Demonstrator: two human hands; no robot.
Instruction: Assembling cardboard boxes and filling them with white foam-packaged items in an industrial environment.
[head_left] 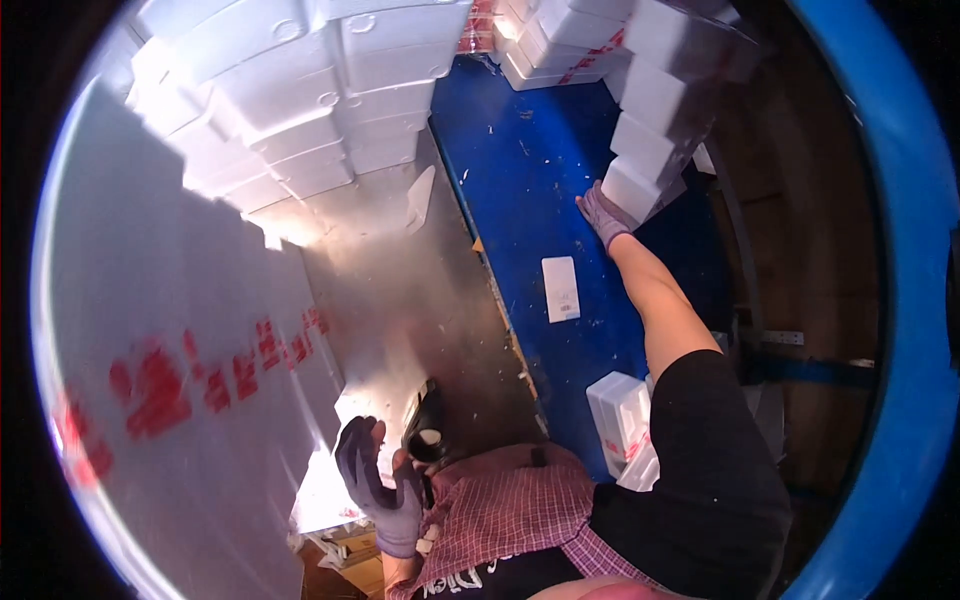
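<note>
Pressing evenly should suit the foam-box stack [650,100] beside our right fingers [592,201]. Their grip we cannot tell; our left fingers [353,455] hang wide.

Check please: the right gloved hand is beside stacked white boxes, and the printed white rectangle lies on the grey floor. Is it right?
The place is wrong: the head view shows the printed white rectangle on the blue surface, not the grey floor. The right gloved hand is beside stacked white boxes.
</note>
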